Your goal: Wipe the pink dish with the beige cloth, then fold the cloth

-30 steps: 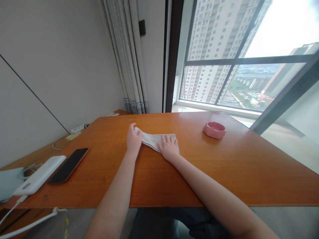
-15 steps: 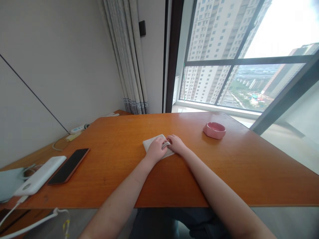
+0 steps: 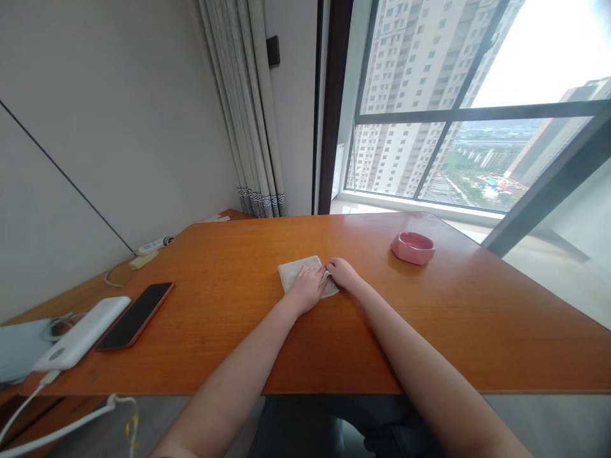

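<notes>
A folded white cloth [image 3: 291, 272], possibly a paper napkin, lies on the wooden table [image 3: 229, 305] in front of me. My left hand [image 3: 308, 289] rests on top of it with the fingers stretched out flat. At the cloth's right edge, my right hand [image 3: 342, 273] pinches a raised fold between thumb and fingers. The two hands are close together, and their fingertips nearly meet at that fold. Part of the cloth is hidden beneath my left palm.
A pink faceted bowl [image 3: 413, 248] stands at the back right. On the left lie a dark phone [image 3: 136, 316] and a white power bank [image 3: 83, 334] with a cable [image 3: 31, 401]. Behind them is a power strip [image 3: 153, 247]. The table's front edge runs under my forearms.
My left fingers, curled at the fold earlier, now lie flat across the cloth. My right hand stays at the right edge. The whole view has shifted slightly.
</notes>
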### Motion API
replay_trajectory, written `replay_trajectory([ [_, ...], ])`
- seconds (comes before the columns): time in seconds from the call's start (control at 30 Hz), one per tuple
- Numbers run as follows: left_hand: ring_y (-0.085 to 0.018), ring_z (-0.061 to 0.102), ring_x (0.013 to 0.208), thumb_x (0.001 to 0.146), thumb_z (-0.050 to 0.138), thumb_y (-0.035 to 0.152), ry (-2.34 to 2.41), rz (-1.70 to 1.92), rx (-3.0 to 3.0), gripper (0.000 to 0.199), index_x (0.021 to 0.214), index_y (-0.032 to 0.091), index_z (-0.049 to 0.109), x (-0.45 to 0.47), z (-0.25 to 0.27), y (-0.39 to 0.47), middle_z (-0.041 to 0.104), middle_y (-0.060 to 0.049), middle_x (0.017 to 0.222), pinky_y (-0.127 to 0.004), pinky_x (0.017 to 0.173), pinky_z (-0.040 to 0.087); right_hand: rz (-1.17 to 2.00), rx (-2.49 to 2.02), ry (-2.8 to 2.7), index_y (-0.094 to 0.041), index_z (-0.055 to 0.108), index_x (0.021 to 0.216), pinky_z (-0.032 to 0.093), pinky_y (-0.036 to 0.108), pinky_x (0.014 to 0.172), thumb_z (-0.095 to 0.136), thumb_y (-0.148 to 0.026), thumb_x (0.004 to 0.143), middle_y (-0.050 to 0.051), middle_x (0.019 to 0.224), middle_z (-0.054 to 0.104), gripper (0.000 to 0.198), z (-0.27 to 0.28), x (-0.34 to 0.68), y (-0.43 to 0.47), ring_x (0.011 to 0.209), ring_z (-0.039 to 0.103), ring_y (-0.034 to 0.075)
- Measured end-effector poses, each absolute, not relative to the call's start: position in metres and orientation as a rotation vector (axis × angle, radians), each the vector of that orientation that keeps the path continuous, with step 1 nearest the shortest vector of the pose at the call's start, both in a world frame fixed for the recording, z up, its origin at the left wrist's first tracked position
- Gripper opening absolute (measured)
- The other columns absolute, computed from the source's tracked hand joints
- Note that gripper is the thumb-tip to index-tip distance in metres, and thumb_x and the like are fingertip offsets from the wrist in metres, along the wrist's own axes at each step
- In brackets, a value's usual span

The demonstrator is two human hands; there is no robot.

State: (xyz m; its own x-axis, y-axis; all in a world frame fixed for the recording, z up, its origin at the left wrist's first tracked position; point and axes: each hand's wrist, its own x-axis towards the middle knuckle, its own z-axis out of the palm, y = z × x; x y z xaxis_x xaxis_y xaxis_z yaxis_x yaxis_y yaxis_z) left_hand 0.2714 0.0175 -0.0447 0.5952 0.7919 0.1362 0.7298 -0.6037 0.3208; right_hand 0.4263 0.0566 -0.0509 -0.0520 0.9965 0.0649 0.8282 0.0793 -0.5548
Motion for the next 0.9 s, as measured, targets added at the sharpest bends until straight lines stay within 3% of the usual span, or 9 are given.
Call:
replay_trajectory([
  [0.13, -0.023, 0.030, 0.139, 0.094, 0.023, 0.049, 1.151, 0.405, 2.588, 0.058, 0.142, 0.018, 0.036, 0.267, -0.039, 0.020, 0.036, -0.012, 0.149, -0.049, 0.115, 0.013, 0.499, -1.827, -1.858, -0.014, 0.066, 0.078, 0.040, 0.024, 0.067, 0.043, -0.022, 0.085, 0.008, 0.082, 0.068, 0.025, -0.049, 0.424, 0.053, 0.074, 0.058, 0.015],
  [0.33, -0.030, 0.018, 0.143, 0.092, 0.030, 0.044, 1.866, 0.393, 2.342, 0.062, 0.141, 0.007, 0.037, 0.240, -0.045, 0.039, 0.022, -0.019, 0.153, -0.052, 0.114, 0.010, 0.224, -1.662, -1.782, -0.019, 0.066, 0.100, 0.039, 0.033, 0.094, 0.043, -0.022, 0.086, 0.008, 0.112, 0.064, 0.027, -0.039, 0.408, 0.038, 0.104, 0.057, 0.020],
  [0.47, -0.030, 0.014, 0.144, 0.092, 0.025, 0.046, 1.905, 0.260, 2.263, 0.064, 0.145, 0.009, 0.030, 0.235, -0.059, 0.045, 0.019, -0.018, 0.154, -0.055, 0.113, 0.010, 0.112, -1.505, -2.171, -0.013, 0.059, 0.121, 0.032, 0.035, 0.106, 0.038, -0.023, 0.090, 0.013, 0.135, 0.051, 0.039, -0.052, 0.375, 0.023, 0.126, 0.045, 0.023],
  [0.63, -0.028, 0.014, 0.144, 0.092, 0.024, 0.044, 1.933, 0.351, 2.204, 0.060, 0.145, 0.015, 0.031, 0.238, -0.058, 0.047, 0.019, -0.014, 0.155, -0.057, 0.113, 0.009, 0.044, -1.774, -2.275, -0.005, 0.038, 0.141, 0.020, 0.043, 0.113, 0.033, -0.027, 0.092, 0.019, 0.148, 0.035, 0.054, -0.073, 0.360, 0.014, 0.138, 0.030, 0.030],
  [0.77, -0.028, 0.010, 0.145, 0.092, 0.026, 0.046, 1.925, 0.421, 2.207, 0.060, 0.143, 0.016, 0.035, 0.236, -0.052, 0.044, 0.015, -0.013, 0.156, -0.056, 0.113, 0.010, 0.041, -1.931, -2.276, -0.007, 0.036, 0.142, 0.017, 0.042, 0.115, 0.038, -0.028, 0.088, 0.017, 0.151, 0.030, 0.058, -0.069, 0.400, 0.017, 0.140, 0.024, 0.031],
  [0.9, -0.029, 0.010, 0.144, 0.089, 0.031, 0.049, 1.928, 0.273, 2.191, 0.065, 0.145, 0.016, 0.030, 0.236, -0.055, 0.041, 0.017, -0.014, 0.156, -0.058, 0.113, 0.006, 0.090, -2.152, -2.212, -0.013, 0.035, 0.143, 0.020, 0.042, 0.115, 0.036, -0.025, 0.086, 0.010, 0.153, 0.027, 0.058, -0.062, 0.482, 0.011, 0.141, 0.024, 0.027],
])
